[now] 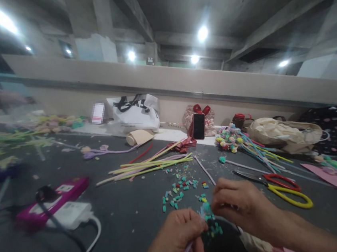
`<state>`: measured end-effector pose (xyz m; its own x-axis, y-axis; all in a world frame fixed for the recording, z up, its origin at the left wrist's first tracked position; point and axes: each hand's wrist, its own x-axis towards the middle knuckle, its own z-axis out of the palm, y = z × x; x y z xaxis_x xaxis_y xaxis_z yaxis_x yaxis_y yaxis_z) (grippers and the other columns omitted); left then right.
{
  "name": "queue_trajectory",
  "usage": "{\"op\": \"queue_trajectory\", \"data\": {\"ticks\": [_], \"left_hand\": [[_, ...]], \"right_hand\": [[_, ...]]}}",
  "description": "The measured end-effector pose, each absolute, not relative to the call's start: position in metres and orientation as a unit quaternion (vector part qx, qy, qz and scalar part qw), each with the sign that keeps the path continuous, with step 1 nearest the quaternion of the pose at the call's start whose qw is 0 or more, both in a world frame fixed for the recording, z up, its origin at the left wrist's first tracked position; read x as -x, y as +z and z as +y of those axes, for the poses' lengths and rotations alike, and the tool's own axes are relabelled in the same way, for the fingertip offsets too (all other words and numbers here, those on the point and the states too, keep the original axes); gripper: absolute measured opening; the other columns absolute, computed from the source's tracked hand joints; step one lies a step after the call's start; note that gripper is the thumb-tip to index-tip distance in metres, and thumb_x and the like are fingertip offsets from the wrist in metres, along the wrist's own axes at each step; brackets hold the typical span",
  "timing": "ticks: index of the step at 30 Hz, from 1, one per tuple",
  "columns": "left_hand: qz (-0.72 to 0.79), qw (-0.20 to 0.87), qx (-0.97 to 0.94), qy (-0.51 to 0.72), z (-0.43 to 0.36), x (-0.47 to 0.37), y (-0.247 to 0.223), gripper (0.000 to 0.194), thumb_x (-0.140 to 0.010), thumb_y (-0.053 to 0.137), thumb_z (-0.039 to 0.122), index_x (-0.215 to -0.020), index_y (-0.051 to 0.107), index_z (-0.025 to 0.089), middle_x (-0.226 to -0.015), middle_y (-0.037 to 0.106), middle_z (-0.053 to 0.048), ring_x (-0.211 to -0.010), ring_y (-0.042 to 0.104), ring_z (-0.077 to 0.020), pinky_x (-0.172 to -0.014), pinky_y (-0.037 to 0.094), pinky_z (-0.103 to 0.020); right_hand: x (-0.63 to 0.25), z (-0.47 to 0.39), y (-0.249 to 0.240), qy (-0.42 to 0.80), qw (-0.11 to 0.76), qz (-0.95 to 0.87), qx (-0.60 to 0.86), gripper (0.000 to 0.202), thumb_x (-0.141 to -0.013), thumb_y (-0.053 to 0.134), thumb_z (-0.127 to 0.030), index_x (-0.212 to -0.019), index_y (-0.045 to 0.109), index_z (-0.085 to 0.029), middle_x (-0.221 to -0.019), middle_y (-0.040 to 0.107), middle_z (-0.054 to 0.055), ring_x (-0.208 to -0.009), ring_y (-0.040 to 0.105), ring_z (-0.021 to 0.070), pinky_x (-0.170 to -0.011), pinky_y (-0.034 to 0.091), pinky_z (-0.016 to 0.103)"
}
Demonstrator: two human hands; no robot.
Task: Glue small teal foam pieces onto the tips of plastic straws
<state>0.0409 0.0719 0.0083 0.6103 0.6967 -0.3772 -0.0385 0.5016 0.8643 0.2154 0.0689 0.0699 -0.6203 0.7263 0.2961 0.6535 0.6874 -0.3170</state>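
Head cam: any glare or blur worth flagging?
Head view, top: ceiling lights flare with haloes; head view, left side: the magenta box is smeared; head view, beside the white bag: one patch is pixelated; head view, between left hand and right hand: the turquoise piece looks soft.

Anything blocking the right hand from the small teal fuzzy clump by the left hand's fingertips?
Nothing visible does. The bare right hand is right beside the small teal fuzzy clump; contact is unclear. The red-and-yellow-handled metal scissors lie to the right, outside that gap.
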Motion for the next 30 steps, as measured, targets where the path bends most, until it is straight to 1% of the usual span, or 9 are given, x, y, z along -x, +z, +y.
{"op": "queue_trajectory", "data": {"ticks": [3,8,15,21,25,30], "left_hand": [[0.373,0.782,-0.446,0.225,0.0725,-0.0406,0.0074,0.033,-0.06,0.052,0.049,-0.059,0.047,0.017,-0.028,0.051,0.003,-0.019,0.031,-0.0029,-0.026,0.021,-0.011],[0.37,0.77,-0.465,0.232,0.0732,-0.0414,0.0056,0.03,-0.061,0.05,0.048,-0.057,0.045,0.018,-0.027,0.048,0.005,-0.02,0.031,-0.0031,-0.026,0.02,-0.012],[0.386,0.757,-0.479,0.219,0.0717,-0.0421,0.0076,0.033,-0.057,0.051,0.051,-0.056,0.044,0.019,-0.026,0.049,0.004,-0.019,0.03,-0.0039,-0.026,0.019,-0.013],[0.385,0.759,-0.47,0.233,0.072,-0.0443,0.005,0.029,-0.057,0.051,0.047,-0.055,0.045,0.019,-0.025,0.047,0.005,-0.019,0.03,-0.0042,-0.026,0.019,-0.013],[0.385,0.753,-0.474,0.246,0.0712,-0.0446,0.0048,0.024,-0.058,0.049,0.043,-0.058,0.044,0.019,-0.024,0.048,0.005,-0.017,0.033,-0.0064,-0.026,0.017,-0.014],[0.382,0.759,-0.467,0.246,0.0709,-0.0446,0.0024,0.023,-0.058,0.05,0.042,-0.055,0.044,0.02,-0.024,0.047,0.005,-0.018,0.033,-0.0065,-0.025,0.016,-0.014]], "right_hand": [[-0.2147,0.0698,0.0699,0.067,0.189,-0.906,0.374,0.014,-0.081,0.047,-0.018,-0.074,0.059,-0.019,-0.074,0.056,0.0,-0.066,0.052,0.0085,-0.058,0.037,0.018],[-0.2142,0.0703,0.0696,0.033,0.162,-0.918,0.36,0.014,-0.083,0.046,-0.021,-0.076,0.058,-0.02,-0.076,0.056,0.0,-0.066,0.051,0.0086,-0.059,0.036,0.019],[-0.2115,0.0701,0.0684,-0.006,0.13,-0.924,0.359,0.014,-0.082,0.046,-0.02,-0.073,0.056,-0.02,-0.074,0.055,-0.001,-0.062,0.05,0.009,-0.056,0.034,0.02],[-0.2113,0.0684,0.07,-0.016,0.109,-0.923,0.37,0.013,-0.08,0.047,-0.016,-0.073,0.057,-0.02,-0.073,0.055,0.0,-0.061,0.051,0.0087,-0.056,0.034,0.019],[-0.2099,0.0684,0.0711,-0.032,0.106,-0.922,0.37,0.016,-0.08,0.045,-0.015,-0.072,0.058,-0.019,-0.072,0.055,0.001,-0.061,0.051,0.0094,-0.056,0.034,0.02],[-0.2107,0.0682,0.069,-0.045,0.101,-0.924,0.365,0.015,-0.08,0.044,-0.016,-0.073,0.057,-0.02,-0.072,0.055,0.0,-0.061,0.05,0.0096,-0.056,0.034,0.021]]}}
